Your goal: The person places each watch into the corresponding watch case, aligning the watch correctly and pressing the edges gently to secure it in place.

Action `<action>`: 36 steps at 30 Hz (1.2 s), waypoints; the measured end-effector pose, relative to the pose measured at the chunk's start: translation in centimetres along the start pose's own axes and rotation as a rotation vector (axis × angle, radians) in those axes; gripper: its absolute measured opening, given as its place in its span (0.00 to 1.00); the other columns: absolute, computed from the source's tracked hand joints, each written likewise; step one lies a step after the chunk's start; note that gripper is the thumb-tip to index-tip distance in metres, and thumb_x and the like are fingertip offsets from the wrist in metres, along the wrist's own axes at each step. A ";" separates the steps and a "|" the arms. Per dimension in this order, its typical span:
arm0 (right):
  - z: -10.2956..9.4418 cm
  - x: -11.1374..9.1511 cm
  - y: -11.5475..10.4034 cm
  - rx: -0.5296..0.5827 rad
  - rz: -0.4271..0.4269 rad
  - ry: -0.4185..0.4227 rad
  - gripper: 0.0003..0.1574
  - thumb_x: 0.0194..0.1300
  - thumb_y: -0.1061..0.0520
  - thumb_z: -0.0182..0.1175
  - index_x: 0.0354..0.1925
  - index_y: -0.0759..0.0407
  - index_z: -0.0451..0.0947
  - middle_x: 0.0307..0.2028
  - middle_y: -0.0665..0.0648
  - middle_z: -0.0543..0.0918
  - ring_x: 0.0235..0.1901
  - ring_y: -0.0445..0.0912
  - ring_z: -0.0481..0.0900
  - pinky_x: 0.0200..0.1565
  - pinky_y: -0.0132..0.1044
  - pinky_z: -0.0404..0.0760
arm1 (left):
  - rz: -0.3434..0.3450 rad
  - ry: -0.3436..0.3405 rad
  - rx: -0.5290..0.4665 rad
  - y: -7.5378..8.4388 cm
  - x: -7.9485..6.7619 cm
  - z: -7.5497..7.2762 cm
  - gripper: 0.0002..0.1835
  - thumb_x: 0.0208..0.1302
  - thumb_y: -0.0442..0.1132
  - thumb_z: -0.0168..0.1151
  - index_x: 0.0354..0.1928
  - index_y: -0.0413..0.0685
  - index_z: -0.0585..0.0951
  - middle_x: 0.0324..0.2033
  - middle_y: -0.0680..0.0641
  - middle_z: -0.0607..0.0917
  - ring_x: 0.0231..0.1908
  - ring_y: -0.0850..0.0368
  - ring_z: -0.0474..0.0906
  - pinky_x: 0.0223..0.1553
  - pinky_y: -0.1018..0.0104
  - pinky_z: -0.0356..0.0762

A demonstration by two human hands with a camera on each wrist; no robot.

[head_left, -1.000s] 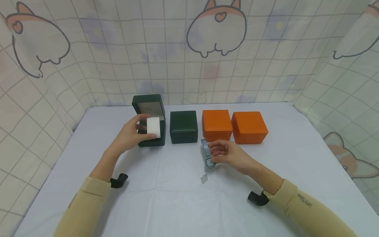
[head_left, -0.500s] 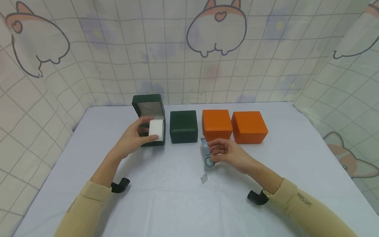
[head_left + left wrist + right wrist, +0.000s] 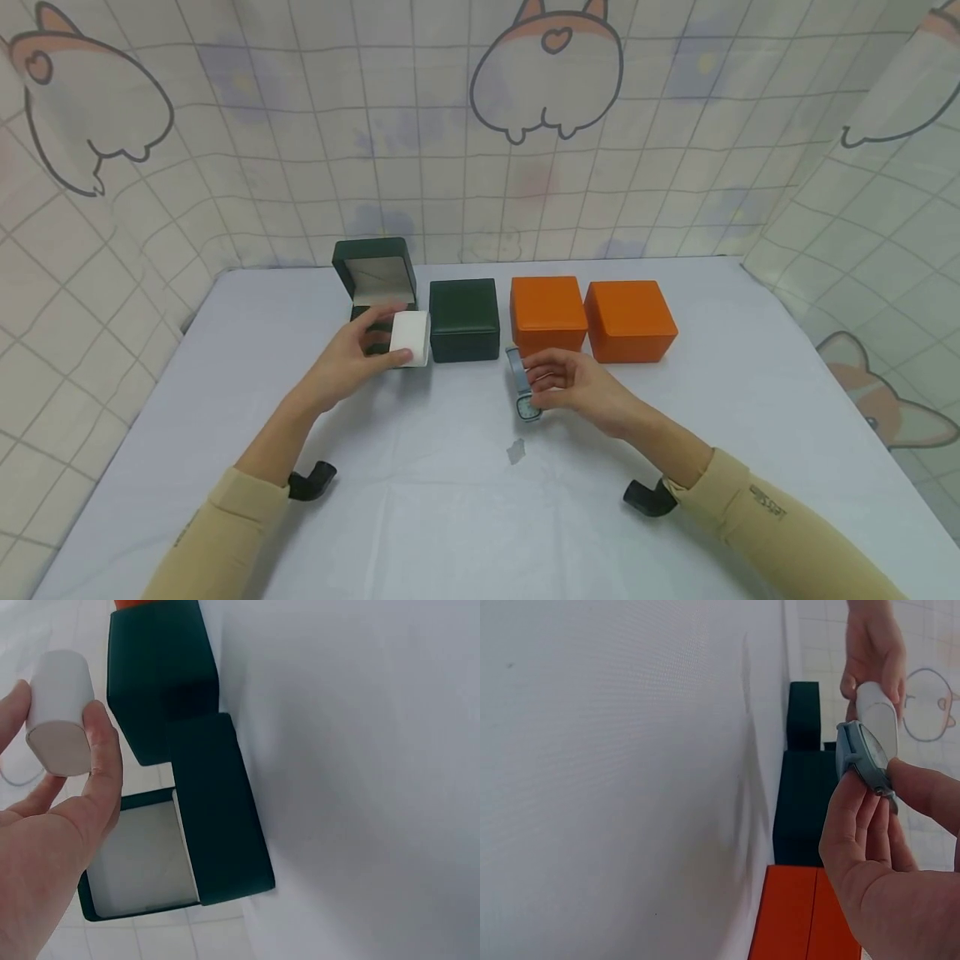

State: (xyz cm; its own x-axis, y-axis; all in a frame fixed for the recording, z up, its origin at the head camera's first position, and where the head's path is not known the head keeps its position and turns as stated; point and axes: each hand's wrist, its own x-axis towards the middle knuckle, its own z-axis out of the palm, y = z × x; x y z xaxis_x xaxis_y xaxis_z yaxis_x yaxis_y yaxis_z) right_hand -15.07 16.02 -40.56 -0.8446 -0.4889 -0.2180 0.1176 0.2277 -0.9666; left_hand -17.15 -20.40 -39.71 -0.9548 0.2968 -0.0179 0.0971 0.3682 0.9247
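Note:
My left hand (image 3: pixel 347 354) grips a white watch cushion (image 3: pixel 410 337) by its ends, thumb on the near side and fingers on the far side. The cushion overlaps the right edge of the open green box (image 3: pixel 373 260), whose lid stands up behind the hand. In the left wrist view the cushion (image 3: pixel 61 694) is clear of the box and its pale end faces the camera. My right hand (image 3: pixel 581 390) pinches a light blue wristwatch (image 3: pixel 522 383) between thumb and fingers, its dial toward me and its strap pointing away. The right wrist view shows the watch (image 3: pixel 864 759) up close.
A closed green box (image 3: pixel 464 321) stands right of the open one. Two closed orange boxes, one (image 3: pixel 548 315) nearer the middle and one (image 3: pixel 630 322) farther right, complete the row. A small grey patch (image 3: pixel 516 452) marks the white tablecloth (image 3: pixel 450 517). A patterned curtain (image 3: pixel 420 167) hangs behind.
My left hand has moved right and slightly toward me, carrying the white cushion from over the open green box to its right edge. The right hand with the watch has hardly moved.

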 end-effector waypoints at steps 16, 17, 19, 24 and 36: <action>0.3 0.3 -0.3 0.024 -0.015 -0.003 0.32 0.67 0.66 0.67 0.67 0.66 0.71 0.54 0.63 0.80 0.53 0.55 0.79 0.53 0.36 0.83 | 0.040 -0.062 -0.016 0.7 -0.7 2.3 0.40 0.64 0.38 0.75 0.76 0.58 0.68 0.72 0.47 0.66 0.63 0.40 0.71 0.57 0.48 0.78; 0.3 0.4 -0.2 0.024 -0.015 -0.004 0.32 0.67 0.66 0.67 0.67 0.65 0.71 0.54 0.63 0.80 0.53 0.55 0.79 0.53 0.36 0.83 | 0.042 -0.064 -0.015 0.7 -0.8 2.4 0.40 0.63 0.38 0.75 0.76 0.58 0.68 0.72 0.47 0.67 0.63 0.41 0.71 0.57 0.47 0.78; 0.3 0.4 -0.2 0.029 -0.017 -0.005 0.33 0.67 0.66 0.67 0.68 0.64 0.70 0.54 0.63 0.79 0.54 0.55 0.79 0.53 0.37 0.83 | 0.040 -0.069 -0.017 0.7 -0.8 2.7 0.40 0.62 0.38 0.76 0.75 0.59 0.69 0.72 0.48 0.67 0.63 0.41 0.72 0.58 0.47 0.78; 0.4 0.5 -0.2 0.038 -0.022 -0.005 0.35 0.67 0.66 0.67 0.69 0.62 0.70 0.54 0.63 0.79 0.53 0.55 0.79 0.53 0.38 0.83 | 0.039 -0.076 -0.017 0.8 -1.0 3.3 0.40 0.60 0.38 0.77 0.74 0.60 0.71 0.70 0.47 0.69 0.61 0.42 0.73 0.59 0.49 0.79; 0.4 0.6 -0.3 0.060 -0.022 -0.004 0.35 0.68 0.66 0.66 0.70 0.62 0.69 0.56 0.64 0.78 0.55 0.55 0.79 0.54 0.38 0.83 | 0.046 -0.091 -0.032 1.2 -1.0 4.5 0.39 0.58 0.36 0.79 0.71 0.54 0.72 0.66 0.45 0.72 0.57 0.43 0.76 0.54 0.51 0.81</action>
State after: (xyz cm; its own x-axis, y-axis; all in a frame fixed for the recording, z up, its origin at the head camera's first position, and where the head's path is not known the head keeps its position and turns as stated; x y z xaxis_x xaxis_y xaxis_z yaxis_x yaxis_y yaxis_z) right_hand -15.38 15.34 -40.44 -0.8450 -0.4970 -0.1973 0.1307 0.1658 -0.9775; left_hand -14.86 -16.28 -40.27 -0.9198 0.3922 -0.0082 0.1300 0.3245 0.9369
